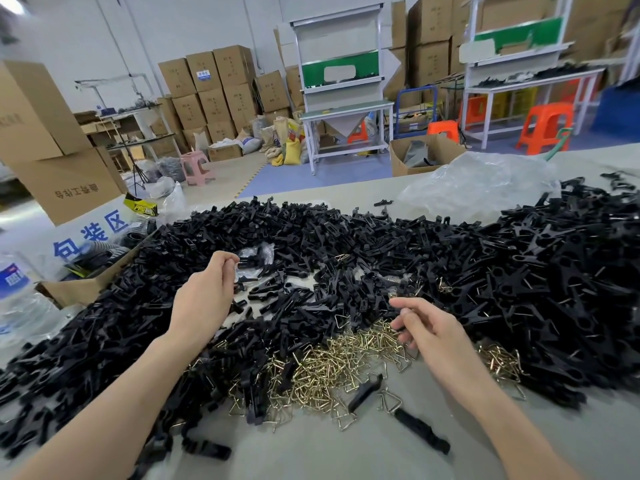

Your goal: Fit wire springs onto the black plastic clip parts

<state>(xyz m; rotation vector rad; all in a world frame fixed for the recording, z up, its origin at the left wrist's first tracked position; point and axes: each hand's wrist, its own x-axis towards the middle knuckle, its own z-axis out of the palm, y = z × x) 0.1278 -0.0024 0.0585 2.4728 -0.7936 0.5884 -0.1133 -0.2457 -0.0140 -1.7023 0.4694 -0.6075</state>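
Up close in the head view, black clip parts (381, 244) heap across the grey table (311, 452), with brass wire springs (322, 362) piled nearest. Left hand (207, 292) and right hand (429, 327) hover above them with fingers curled — whether either pinches anything, I cannot tell.

A crumpled plastic bag (478, 183) is lying near the far edge of the table (329, 455). A water bottle (15, 292) is standing at its left edge, with an open cardboard box (81, 289) sitting just beside it.

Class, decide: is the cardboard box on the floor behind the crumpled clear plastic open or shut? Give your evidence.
Open. The cardboard box has flaps folded out; dark contents show inside.
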